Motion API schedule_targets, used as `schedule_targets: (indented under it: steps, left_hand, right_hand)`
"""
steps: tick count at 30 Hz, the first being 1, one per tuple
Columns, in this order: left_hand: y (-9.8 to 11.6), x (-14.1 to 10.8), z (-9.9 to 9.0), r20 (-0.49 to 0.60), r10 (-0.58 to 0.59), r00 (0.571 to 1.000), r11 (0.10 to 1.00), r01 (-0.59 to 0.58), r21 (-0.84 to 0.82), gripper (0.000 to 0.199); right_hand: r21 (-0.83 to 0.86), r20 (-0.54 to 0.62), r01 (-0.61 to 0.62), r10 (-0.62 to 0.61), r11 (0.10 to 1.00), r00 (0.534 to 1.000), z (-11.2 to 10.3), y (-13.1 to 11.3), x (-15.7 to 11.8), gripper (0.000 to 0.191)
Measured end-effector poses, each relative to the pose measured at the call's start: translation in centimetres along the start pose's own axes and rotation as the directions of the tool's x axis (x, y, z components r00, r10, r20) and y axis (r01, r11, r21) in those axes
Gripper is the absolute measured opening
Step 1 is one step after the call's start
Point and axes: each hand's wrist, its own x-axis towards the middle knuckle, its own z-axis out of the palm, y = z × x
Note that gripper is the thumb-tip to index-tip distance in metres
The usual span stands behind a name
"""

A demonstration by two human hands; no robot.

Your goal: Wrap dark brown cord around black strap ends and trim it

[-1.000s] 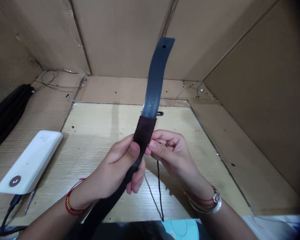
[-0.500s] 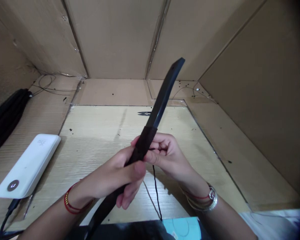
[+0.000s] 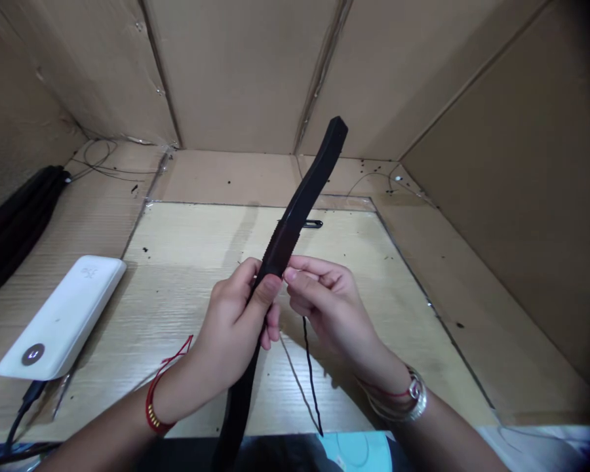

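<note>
A long, curved black bar (image 3: 312, 177) slants across the middle of the view, with a band of tightly wound black cord (image 3: 280, 246) around its middle. Below that band, my left hand (image 3: 238, 308) grips the bar, its thumb lying across the front. On the right, my right hand (image 3: 327, 295) pinches a black cord (image 3: 309, 367) close against the bar's edge. That cord hangs down from the hand to the table's front edge. Behind the bar lie thread snips (image 3: 313, 223), mostly hidden by it. The bar's lower end runs down over my lap.
A white power bank (image 3: 63, 314) with a cable plugged in lies at the left. Beyond it are a black bundle (image 3: 24, 216) and a loop of thin wire (image 3: 96, 157). Cardboard walls (image 3: 246, 78) enclose the table (image 3: 177, 295). A turquoise object (image 3: 358, 449) sits at the front edge.
The bar has turned about its length, and its upper tip has shifted left. My left hand has rolled more upright around it. My right hand keeps its pinch beside the wrapped band.
</note>
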Motion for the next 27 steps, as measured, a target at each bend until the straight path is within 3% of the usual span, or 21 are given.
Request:
schedule_targets:
  steps: [2, 5, 7, 9, 12, 15, 17, 19, 21, 23, 25, 27]
  left_hand:
    - [0.1, 0.0, 0.0, 0.026, -0.029, 0.999, 0.995, 0.031, -0.096, 0.034]
    - [0.2, 0.1, -0.1, 0.093, -0.065, 0.993, 0.962, 0.087, -0.258, 0.032]
    - [0.1, 0.1, -0.4, 0.169, -0.048, 0.984, 0.930, 0.105, -0.352, 0.032]
    - [-0.1, 0.0, -0.7, 0.279, -0.018, 0.960, 0.889, 0.143, -0.435, 0.035]
    - [-0.6, -0.2, -1.1, 0.471, -0.012, 0.882, 0.804, 0.288, -0.520, 0.044]
    - [-1.1, -0.3, -1.2, 0.628, 0.009, 0.778, 0.688, 0.451, -0.569, 0.054]
    - [-1.4, -0.2, -1.1, 0.703, 0.049, 0.709, 0.633, 0.522, -0.571, 0.057]
    - [-1.6, -0.1, -1.0, 0.738, 0.069, 0.671, 0.623, 0.549, -0.557, 0.059]
    - [-1.6, 0.1, -0.9, 0.735, 0.041, 0.677, 0.665, 0.531, -0.525, 0.061]
    - [-1.3, 0.2, -0.9, 0.692, -0.025, 0.721, 0.768, 0.457, -0.449, 0.066]
    - [-0.7, 0.2, -0.9, 0.607, -0.097, 0.788, 0.883, 0.349, -0.312, 0.067]
    - [-0.2, 0.1, -0.8, 0.463, -0.137, 0.876, 0.944, 0.256, -0.206, 0.055]
  right_hand:
    - [0.004, 0.050, 0.011, -0.011, 1.000, 0.999, -0.1, 0.1, 0.1, 0.014]
    - [-0.036, 0.000, 0.048, -0.048, 0.998, 0.999, -0.1, -0.1, 0.0, 0.015]
    - [-0.043, -0.023, 0.052, -0.053, 0.998, 0.998, -0.2, -0.3, 0.0, 0.019]
    - [-0.014, 0.032, 0.036, -0.036, 0.999, 0.999, -0.5, -0.4, -0.1, 0.023]
    - [0.040, 0.165, 0.031, -0.037, 0.999, 0.986, -0.9, -0.4, 0.0, 0.026]
    - [0.097, 0.255, 0.021, -0.045, 0.995, 0.966, -1.2, -0.5, 0.1, 0.027]
    - [0.117, 0.288, -0.019, -0.015, 0.993, 0.957, -1.2, -0.6, 0.0, 0.037]
    - [0.109, 0.308, -0.039, 0.004, 0.993, 0.951, -1.1, -0.8, -0.1, 0.041]
    - [0.073, 0.293, -0.028, 0.006, 0.997, 0.956, -1.0, -1.0, -0.3, 0.031]
    - [0.026, 0.234, -0.019, 0.012, 0.999, 0.972, -0.9, -1.1, -0.4, 0.027]
    - [-0.020, 0.148, -0.012, 0.015, 1.000, 0.989, -0.9, -1.1, -0.5, 0.029]
    - [-0.066, 0.051, 0.015, -0.011, 0.998, 0.999, -0.8, -1.1, -0.4, 0.030]
